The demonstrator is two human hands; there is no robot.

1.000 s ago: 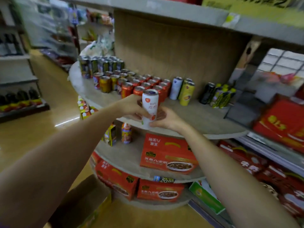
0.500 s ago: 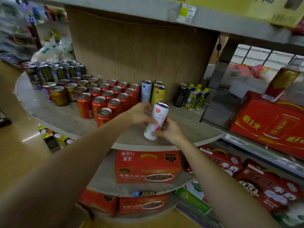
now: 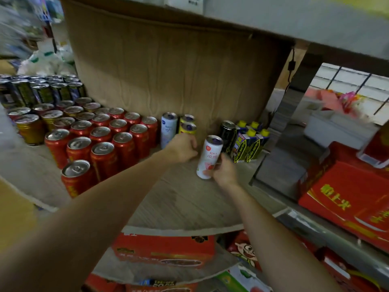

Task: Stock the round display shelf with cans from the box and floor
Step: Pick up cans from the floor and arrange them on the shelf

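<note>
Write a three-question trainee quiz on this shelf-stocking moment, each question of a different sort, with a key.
1. True or false: the left hand holds the white can.
2. Which stands nearest the white can's right side? A) black can B) gold can C) red cans
3. Fill in: the white can leans, not yet standing flat on the round ____.

Key: 1 false, the right hand has the grip; 2 A; 3 shelf.

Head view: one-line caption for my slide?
Right hand holds a tilted white can over the round shelf; left hand beside it.
</note>
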